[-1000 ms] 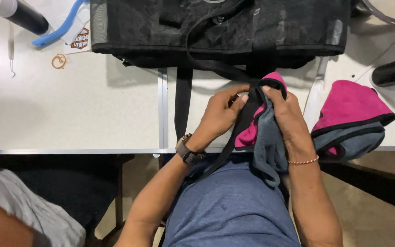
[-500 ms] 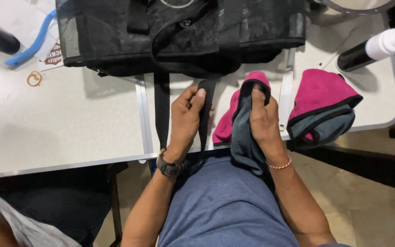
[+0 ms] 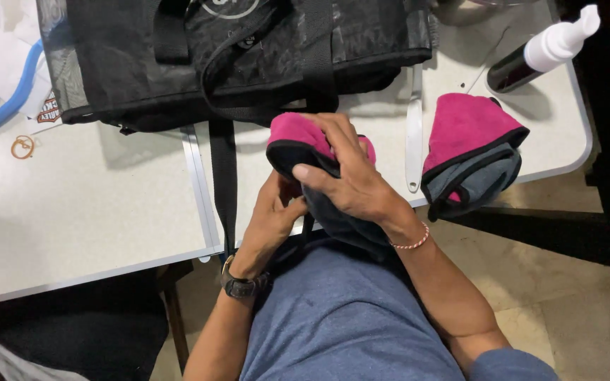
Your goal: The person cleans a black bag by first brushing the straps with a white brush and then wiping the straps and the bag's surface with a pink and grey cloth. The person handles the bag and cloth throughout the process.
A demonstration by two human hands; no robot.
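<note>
Both my hands hold a pink and grey fabric pouch [image 3: 298,137] with black trim, just above the table's near edge. My right hand [image 3: 347,176] lies over its top, fingers curled round the pink part. From below, my left hand [image 3: 273,215] grips the grey lower part, wrist bearing a black watch. A second pink and grey pouch [image 3: 471,152] rests on the table to the right, untouched. A large black mesh bag [image 3: 241,53] sits behind my hands, one strap [image 3: 224,183] hanging over the table edge.
White table [image 3: 93,212] in two joined panels. A dark spray bottle with white nozzle [image 3: 541,49] lies far right. A blue strip [image 3: 8,92] and an orange rubber band [image 3: 22,147] lie far left. A white stick-like tool [image 3: 413,134] lies between the pouches.
My right hand has moved over the top of the pouch and folded the pink part up and leftward. My left hand has slid underneath. The camera has moved closer and shifted the view.
</note>
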